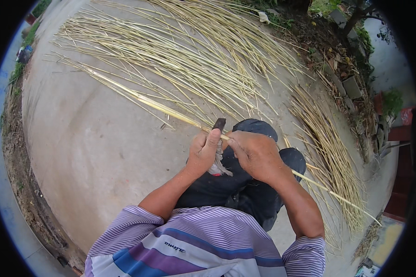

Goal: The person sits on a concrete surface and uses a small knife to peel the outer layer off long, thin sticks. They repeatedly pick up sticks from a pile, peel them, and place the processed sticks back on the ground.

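A long pale-yellow stalk [159, 107] slants across from the upper left, through both hands, to the lower right. My left hand [203, 150] is closed round a short dark blade [220, 123], its thumb pressed near the stalk. Below that fist hangs a greyish cloth strip [222, 162], perhaps wrapped round the blade's lower end; the fingers hide how they join. Close beside it, my right hand [256, 154] grips the stalk between thumb and curled fingers. Both hands are just above my dark trousers [212, 187], at knee height.
Many yellow-green stalks [171, 60] lie spread on the concrete ground [92, 152] ahead. Another pile of stalks [330, 152] lies to the right, near my knee. Rubble and bricks [351, 87] edge the ground at the far right; a soil strip [23, 152] borders the left.
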Available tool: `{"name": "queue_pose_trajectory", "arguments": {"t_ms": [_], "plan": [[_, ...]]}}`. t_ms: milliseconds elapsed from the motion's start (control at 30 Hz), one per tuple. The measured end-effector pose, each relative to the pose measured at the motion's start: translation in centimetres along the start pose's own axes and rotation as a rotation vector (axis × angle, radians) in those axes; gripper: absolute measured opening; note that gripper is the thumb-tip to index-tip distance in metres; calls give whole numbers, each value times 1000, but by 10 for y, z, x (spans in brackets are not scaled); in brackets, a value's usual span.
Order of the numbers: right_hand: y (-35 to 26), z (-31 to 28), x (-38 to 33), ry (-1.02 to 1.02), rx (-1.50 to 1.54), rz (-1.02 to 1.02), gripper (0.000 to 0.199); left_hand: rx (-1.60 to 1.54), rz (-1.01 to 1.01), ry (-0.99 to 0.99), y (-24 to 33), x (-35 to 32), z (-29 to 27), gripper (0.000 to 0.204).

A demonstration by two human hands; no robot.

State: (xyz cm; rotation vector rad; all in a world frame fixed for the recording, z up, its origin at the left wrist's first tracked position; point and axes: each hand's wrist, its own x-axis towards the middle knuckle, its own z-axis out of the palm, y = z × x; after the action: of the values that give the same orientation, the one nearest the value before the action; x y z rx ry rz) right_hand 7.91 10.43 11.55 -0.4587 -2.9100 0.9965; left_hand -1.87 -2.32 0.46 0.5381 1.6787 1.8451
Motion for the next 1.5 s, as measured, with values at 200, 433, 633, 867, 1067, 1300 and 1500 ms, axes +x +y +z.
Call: {"name": "queue_pose_trajectory", "arguments": {"t_ms": [200, 433, 633, 867, 1067, 1300, 1500], "plan": [[20, -3, -16, -2, -112, -27, 17, -342, -268, 75, -13, 13, -29, 50], [19, -13, -11, -14, -94, 10, 17, -182, -188, 42, -18, 14, -15, 53], [2, -14, -16, -78, -36, 85, 18, 10, -58, -43, -11, -3, 2, 53], [13, -3, -20, -140, 82, 179, 18, -19, -124, -89, -13, -8, 4, 54], [7, 9, -14, -31, 38, 41, 18, 207, -92, -161, -15, -17, 17, 52], [35, 4, -33, -71, 110, 206, 16, 28, -381, -77, -31, 34, -36, 54], [20, -11, -11, 12, 147, 157, 18, 150, -299, 6, 7, 81, -72, 52]]}}
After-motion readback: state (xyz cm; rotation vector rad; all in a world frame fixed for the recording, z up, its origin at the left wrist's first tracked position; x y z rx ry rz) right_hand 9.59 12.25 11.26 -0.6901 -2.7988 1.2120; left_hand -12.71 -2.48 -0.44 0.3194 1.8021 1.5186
